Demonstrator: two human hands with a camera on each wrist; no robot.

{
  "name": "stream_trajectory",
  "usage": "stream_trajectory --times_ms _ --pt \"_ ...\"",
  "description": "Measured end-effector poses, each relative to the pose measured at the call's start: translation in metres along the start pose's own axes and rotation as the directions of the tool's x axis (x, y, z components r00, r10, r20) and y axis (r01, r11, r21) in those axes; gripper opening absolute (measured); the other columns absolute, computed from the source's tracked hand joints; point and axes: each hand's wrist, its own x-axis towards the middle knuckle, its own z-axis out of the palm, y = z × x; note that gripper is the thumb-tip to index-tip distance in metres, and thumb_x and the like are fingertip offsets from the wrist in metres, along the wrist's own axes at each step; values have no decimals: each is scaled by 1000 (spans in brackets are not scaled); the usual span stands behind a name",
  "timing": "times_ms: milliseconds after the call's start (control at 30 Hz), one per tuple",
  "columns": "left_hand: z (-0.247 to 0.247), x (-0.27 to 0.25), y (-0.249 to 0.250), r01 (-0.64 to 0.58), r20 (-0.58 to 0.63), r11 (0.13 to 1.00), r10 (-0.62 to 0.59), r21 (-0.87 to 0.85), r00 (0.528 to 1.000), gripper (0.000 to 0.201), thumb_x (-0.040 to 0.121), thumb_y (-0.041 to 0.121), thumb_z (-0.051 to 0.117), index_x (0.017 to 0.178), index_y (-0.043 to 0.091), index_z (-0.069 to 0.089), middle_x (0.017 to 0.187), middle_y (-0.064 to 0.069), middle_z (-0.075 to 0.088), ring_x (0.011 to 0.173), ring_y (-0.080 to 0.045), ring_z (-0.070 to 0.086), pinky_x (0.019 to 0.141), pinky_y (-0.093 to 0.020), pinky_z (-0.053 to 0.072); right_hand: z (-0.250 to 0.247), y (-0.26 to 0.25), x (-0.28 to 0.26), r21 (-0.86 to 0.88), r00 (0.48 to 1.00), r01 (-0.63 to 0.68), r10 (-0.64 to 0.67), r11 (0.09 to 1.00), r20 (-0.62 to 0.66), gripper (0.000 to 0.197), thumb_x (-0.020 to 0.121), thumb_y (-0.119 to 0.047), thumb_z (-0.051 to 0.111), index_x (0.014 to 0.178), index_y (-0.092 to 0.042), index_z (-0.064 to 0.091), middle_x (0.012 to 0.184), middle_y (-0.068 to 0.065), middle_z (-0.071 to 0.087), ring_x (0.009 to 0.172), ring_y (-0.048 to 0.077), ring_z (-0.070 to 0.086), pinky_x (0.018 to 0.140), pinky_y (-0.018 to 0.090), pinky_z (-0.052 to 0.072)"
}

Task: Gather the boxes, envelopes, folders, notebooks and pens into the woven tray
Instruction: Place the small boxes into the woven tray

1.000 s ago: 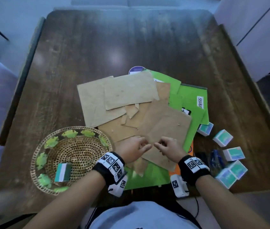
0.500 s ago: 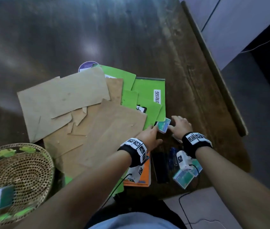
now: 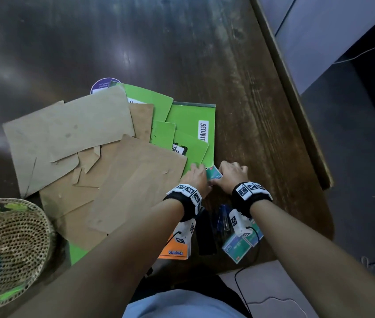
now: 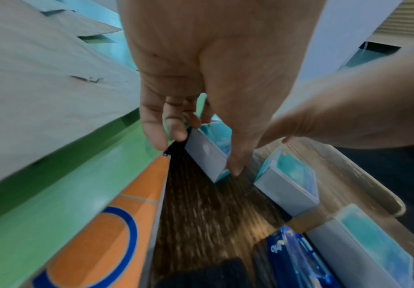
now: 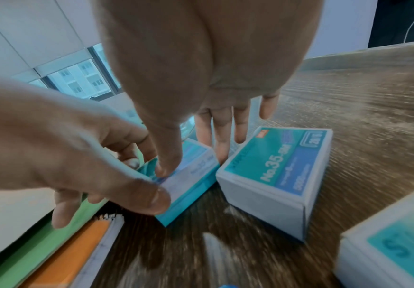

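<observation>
Fingers (image 5: 159, 167) pinch box (image 3: 213, 173) (beside green folder's (image 3: 195, 154) edge).

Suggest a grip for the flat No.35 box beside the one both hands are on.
Probably pinch the No.35 box across its width, on the long side walls, from above: it lies flat, label up, on the table. The neighbouring box crowds one wall.

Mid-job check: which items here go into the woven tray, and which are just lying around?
For the job:
- woven tray, one box already in it
- teal box between left hand and right hand
- other teal boxes
- brown envelopes
- green folders
- orange notebook
- blue pens

Just lying about:
- purple round sticker
- black object, unclear what
</observation>
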Motion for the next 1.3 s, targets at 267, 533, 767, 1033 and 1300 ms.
stream_trajectory --times_ms 267,533,767,1033,1300 --pt "-4 -24 -15 -207 -96 978 206 -3 974 47 84 34 69 116 14 40 108 -5 52 80 -19 54 59 -29 44 -17 5 -23 206 993 82 -99 975 72 69 87 -43 69 146 -25 38 130 -1 57 125 23 46 106 44 33" --pt "-12 -57 -54 -380 -158 873 348 -304 924 74 84 16 74 145 14 32 132 -13 48 101 -33 61 80 -42 53 -21 -21 -48 412 954 273 -300 869 3 45 84 -25 76 125 -17 58 109 -6 52 101 12 57 87 27 45" --pt "-45 -106 -127 -273 -210 757 182 -593 961 41 82 5 77 119 1 59 110 -4 59 94 -18 63 79 -21 56 -14 -93 -72 498 893 386 -450 777 11 39 85 -20 77 119 -21 57 114 -3 62 103 13 62 90 32 53" --pt "-63 -201 -243 -261 -302 792 102 -551 948 40 84 20 78 119 10 62 111 0 65 101 -10 64 89 -23 54 18 -222 -104 544 823 444 -564 712 65 30 85 -11 76 106 -21 57 102 -3 64 92 15 65 81 22 55" --pt "-50 -298 -373 -73 -384 863 -145 -500 912 33 81 34 77 105 24 57 98 11 59 85 -1 58 72 -17 49 80 -384 -137 374 703 611 -696 698 150 35 86 -25 75 115 -27 55 103 -8 63 89 10 62 77 27 52"
